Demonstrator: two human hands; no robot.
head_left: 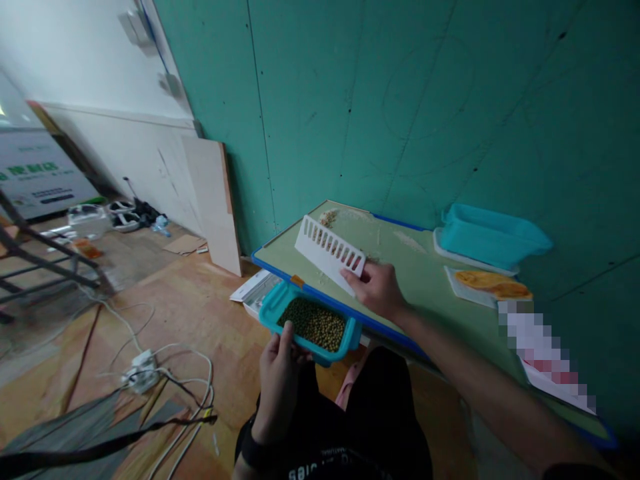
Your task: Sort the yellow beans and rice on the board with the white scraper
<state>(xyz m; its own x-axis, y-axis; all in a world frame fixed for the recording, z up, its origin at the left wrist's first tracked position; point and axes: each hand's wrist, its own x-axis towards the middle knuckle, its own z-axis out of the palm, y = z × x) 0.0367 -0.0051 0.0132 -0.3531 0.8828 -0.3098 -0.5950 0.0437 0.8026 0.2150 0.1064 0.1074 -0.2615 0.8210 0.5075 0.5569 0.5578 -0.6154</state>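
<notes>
My left hand [280,360] grips the near rim of a small turquoise container [271,311], thumb on top, just off the table's front edge. Inside it lie dark green beans [303,318] on the left and yellowish beans [326,329] on the right. My right hand [379,288] is closed on the right end of a white plastic strip with a row of slots [327,255], held tilted over the table. Behind the strip, small pale grains [329,217] are scattered at the table's far left corner.
A green table [420,280] with blue edging stands against a green wall. On its right are a larger turquoise bin [493,233], an orange-yellow item on a white tray [493,285] and a blurred-out packet [545,350]. Cables and a power strip [143,371] lie on the floor.
</notes>
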